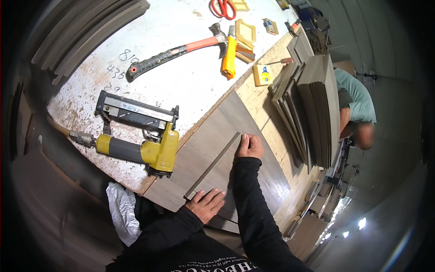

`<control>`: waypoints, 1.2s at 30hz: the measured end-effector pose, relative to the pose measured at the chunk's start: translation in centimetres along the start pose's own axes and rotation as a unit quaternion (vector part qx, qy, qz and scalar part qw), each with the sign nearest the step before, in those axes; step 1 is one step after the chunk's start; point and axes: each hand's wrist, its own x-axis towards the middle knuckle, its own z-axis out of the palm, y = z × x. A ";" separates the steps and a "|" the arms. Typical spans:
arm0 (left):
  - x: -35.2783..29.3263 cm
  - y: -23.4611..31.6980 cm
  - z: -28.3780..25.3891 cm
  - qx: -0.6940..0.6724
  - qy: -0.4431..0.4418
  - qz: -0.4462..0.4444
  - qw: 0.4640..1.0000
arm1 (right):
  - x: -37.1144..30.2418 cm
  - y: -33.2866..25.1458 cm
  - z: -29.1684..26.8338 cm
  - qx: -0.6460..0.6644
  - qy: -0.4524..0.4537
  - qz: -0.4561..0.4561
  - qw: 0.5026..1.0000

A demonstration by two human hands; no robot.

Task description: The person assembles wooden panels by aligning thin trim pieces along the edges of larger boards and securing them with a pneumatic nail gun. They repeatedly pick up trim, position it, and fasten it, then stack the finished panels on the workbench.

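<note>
A grey-brown wood-grain panel [217,136] lies on the bench in front of me, with a narrow wooden strip [212,166] running diagonally across it. My left hand [206,205] rests flat beside the strip's near end, its fingers apart and holding nothing that shows. At the far end of the strip is my right hand [250,146], fingers curled closed, thumb close against that end. Whatever those fingers hold, if anything, is hidden. To the left of the panel lies a yellow and black nail gun [140,136], joined to an air hose by a metal coupling [82,138].
Beyond the nail gun lie a claw hammer [181,51], a yellow utility knife [229,59] and red-handled scissors [222,8]. Stacked panels [315,104] stand at the right, near a small yellow box [262,75]. Curved-looking boards [90,31] fill the far left. Behind the stack bends another person [355,97].
</note>
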 end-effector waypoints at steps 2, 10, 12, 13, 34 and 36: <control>-0.1 0.0 0.0 -0.004 -0.009 0.000 1.000 | 0.0 -0.3 -0.2 -0.006 -0.002 -0.003 1.000; 0.8 0.5 -1.4 0.043 -0.099 0.035 0.994 | 0.4 0.0 -1.3 0.016 0.029 -0.027 0.999; 1.9 1.2 -2.3 0.042 -0.138 0.042 0.989 | -1.2 0.4 -2.8 -0.011 0.026 -0.014 1.000; 2.7 1.8 -3.3 0.031 -0.146 0.044 0.988 | -3.0 0.8 -4.2 -0.030 0.017 -0.008 0.999; 26.1 12.0 23.0 -0.124 -0.339 0.094 0.928 | -36.9 24.7 -26.1 -0.105 0.096 0.114 0.983; 25.2 16.1 23.6 -0.138 -0.334 0.082 0.929 | -37.6 25.7 -26.1 -0.064 0.108 0.118 0.985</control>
